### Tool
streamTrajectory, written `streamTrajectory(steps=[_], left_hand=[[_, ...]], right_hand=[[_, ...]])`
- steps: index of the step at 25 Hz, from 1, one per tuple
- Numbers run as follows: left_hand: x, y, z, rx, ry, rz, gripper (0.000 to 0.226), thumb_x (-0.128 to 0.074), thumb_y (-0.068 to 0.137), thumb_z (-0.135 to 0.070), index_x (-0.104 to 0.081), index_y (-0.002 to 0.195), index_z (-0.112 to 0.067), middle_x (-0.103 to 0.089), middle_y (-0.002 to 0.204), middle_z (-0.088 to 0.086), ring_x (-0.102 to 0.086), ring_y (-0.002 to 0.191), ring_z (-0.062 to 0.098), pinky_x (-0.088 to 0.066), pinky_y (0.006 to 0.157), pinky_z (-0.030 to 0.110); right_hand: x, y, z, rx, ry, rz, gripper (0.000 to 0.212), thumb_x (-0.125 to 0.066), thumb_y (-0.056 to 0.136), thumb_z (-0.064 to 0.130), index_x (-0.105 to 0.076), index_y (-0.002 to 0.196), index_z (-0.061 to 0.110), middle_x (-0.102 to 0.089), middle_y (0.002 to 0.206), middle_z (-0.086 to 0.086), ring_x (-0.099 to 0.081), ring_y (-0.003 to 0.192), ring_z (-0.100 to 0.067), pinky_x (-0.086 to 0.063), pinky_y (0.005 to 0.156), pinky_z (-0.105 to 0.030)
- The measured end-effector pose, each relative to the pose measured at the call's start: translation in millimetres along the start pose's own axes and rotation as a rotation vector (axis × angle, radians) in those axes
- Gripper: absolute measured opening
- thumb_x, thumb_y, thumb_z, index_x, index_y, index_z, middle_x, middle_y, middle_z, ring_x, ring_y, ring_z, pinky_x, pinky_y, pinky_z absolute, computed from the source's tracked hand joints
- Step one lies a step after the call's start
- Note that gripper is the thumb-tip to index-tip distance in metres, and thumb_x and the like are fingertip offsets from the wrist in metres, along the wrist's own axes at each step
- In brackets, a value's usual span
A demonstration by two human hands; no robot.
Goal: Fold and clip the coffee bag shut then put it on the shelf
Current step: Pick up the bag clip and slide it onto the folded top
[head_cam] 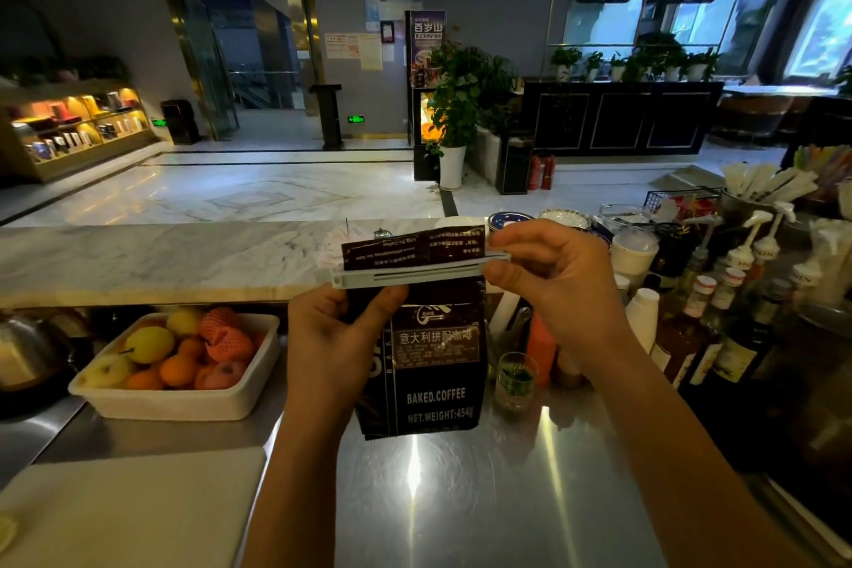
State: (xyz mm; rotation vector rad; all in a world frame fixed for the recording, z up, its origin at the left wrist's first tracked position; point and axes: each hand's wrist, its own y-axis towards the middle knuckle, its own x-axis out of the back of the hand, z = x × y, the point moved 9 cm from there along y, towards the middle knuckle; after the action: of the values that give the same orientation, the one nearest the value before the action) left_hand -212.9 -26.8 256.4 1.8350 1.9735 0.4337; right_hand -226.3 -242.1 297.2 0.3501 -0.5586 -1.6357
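A dark brown coffee bag (pixel 433 364) with white print is held upright above the steel counter (pixel 461 498). Its top is folded over, and a long pale grey clip (pixel 405 274) lies across the fold. My left hand (pixel 332 337) grips the bag's left side just under the clip, thumb on the front. My right hand (pixel 558 286) pinches the clip's right end between thumb and fingers. The folded flap stands up above the clip.
A white tray of fruit (pixel 184 401) sits at the left. A white cutting board (pixel 129 512) lies at the near left. Syrup bottles (pixel 719 337), cups and a small glass (pixel 516 378) crowd the right. A marble bar top (pixel 161 254) runs behind.
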Motion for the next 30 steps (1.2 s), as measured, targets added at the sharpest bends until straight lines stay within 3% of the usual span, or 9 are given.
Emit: streamTrajectory(steps=[4, 8, 13, 16, 19, 21, 24, 27, 30], left_hand=[[-9.9, -1.9, -8.6, -0.034, 0.001, 0.054, 0.016, -0.07, 0.076, -0.02, -0.074, 0.091, -0.026, -0.079, 0.086, -0.015, -0.076, 0.086, 0.012, -0.061, 0.074, 0.028], [-4.8, -0.7, -13.5, -0.056, 0.046, 0.079, 0.017, -0.07, 0.077, -0.022, -0.074, 0.094, -0.023, -0.079, 0.09, -0.012, -0.076, 0.087, 0.012, -0.061, 0.075, 0.029], [2.3, -2.8, -15.7, -0.036, 0.01, 0.042, 0.016, -0.07, 0.077, -0.021, -0.073, 0.093, -0.022, -0.079, 0.089, -0.012, -0.076, 0.087, 0.013, -0.06, 0.075, 0.029], [2.7, -5.6, -20.2, -0.046, 0.022, 0.043, 0.015, -0.069, 0.079, -0.021, -0.074, 0.094, -0.021, -0.079, 0.09, -0.01, -0.076, 0.087, 0.014, -0.06, 0.073, 0.028], [-0.3, -9.4, -25.6, -0.033, 0.033, 0.066, 0.011, -0.069, 0.081, -0.018, -0.074, 0.089, -0.024, -0.079, 0.086, -0.009, -0.077, 0.082, 0.013, -0.06, 0.07, 0.027], [-2.1, -11.2, -27.7, -0.018, 0.039, 0.088, 0.012, -0.069, 0.082, -0.014, -0.074, 0.088, -0.024, -0.079, 0.083, -0.01, -0.077, 0.079, 0.012, -0.059, 0.066, 0.024], [-3.0, -12.2, -25.4, 0.065, -0.052, 0.104, 0.018, -0.071, 0.075, -0.021, -0.074, 0.093, -0.018, -0.08, 0.085, -0.003, -0.077, 0.08, 0.016, -0.06, 0.066, 0.025], [-6.6, -16.1, -11.7, 0.262, -0.25, 0.128, 0.03, -0.071, 0.071, -0.021, -0.073, 0.099, -0.01, -0.08, 0.089, 0.008, -0.077, 0.081, 0.023, -0.06, 0.065, 0.031], [-6.9, -17.9, -8.9, 0.306, -0.312, 0.131, 0.035, -0.071, 0.07, -0.02, -0.07, 0.104, -0.012, -0.079, 0.092, 0.009, -0.077, 0.083, 0.025, -0.06, 0.066, 0.032]], right_hand=[[-6.4, 1.4, 5.6, 0.017, 0.017, -0.01, 0.027, -0.073, 0.064, 0.025, -0.068, 0.09, 0.023, -0.078, 0.084, 0.012, -0.075, 0.086, -0.012, -0.06, 0.075, -0.028], [-13.2, 1.4, 19.7, 0.042, -0.036, 0.038, 0.032, -0.073, 0.063, 0.029, -0.065, 0.094, 0.029, -0.077, 0.078, 0.013, -0.075, 0.084, -0.01, -0.061, 0.077, -0.03], [-28.2, 5.1, 37.2, 0.09, -0.185, 0.136, 0.028, -0.077, 0.075, 0.018, -0.066, 0.098, 0.028, -0.076, 0.094, 0.003, -0.073, 0.088, -0.01, -0.06, 0.081, -0.032], [-36.7, -3.4, 29.5, -0.002, -0.056, 0.146, 0.021, -0.068, 0.084, 0.014, -0.067, 0.104, 0.018, -0.076, 0.099, 0.0, -0.073, 0.092, -0.013, -0.06, 0.079, -0.031], [-45.7, -14.1, 26.1, -0.047, -0.012, 0.156, 0.03, -0.068, 0.078, 0.031, -0.068, 0.106, 0.019, -0.076, 0.102, -0.001, -0.072, 0.095, -0.014, -0.06, 0.083, -0.039], [-46.0, -15.1, 23.0, -0.076, 0.025, 0.114, 0.026, -0.071, 0.078, 0.028, -0.069, 0.103, 0.02, -0.077, 0.101, -0.002, -0.073, 0.095, -0.017, -0.059, 0.085, -0.046], [-41.8, -11.9, 18.3, -0.102, 0.111, 0.052, 0.022, -0.074, 0.078, 0.011, -0.07, 0.099, 0.016, -0.077, 0.099, -0.008, -0.073, 0.095, -0.026, -0.057, 0.086, -0.053], [-36.9, -12.0, 15.9, -0.128, 0.178, -0.003, 0.031, -0.076, 0.07, 0.014, -0.068, 0.1, 0.015, -0.076, 0.098, -0.011, -0.073, 0.094, -0.029, -0.057, 0.084, -0.055], [-34.8, -12.7, 12.8, -0.145, 0.193, -0.008, 0.036, -0.074, 0.065, 0.018, -0.067, 0.1, 0.016, -0.076, 0.097, -0.01, -0.074, 0.092, -0.028, -0.059, 0.082, -0.053]])
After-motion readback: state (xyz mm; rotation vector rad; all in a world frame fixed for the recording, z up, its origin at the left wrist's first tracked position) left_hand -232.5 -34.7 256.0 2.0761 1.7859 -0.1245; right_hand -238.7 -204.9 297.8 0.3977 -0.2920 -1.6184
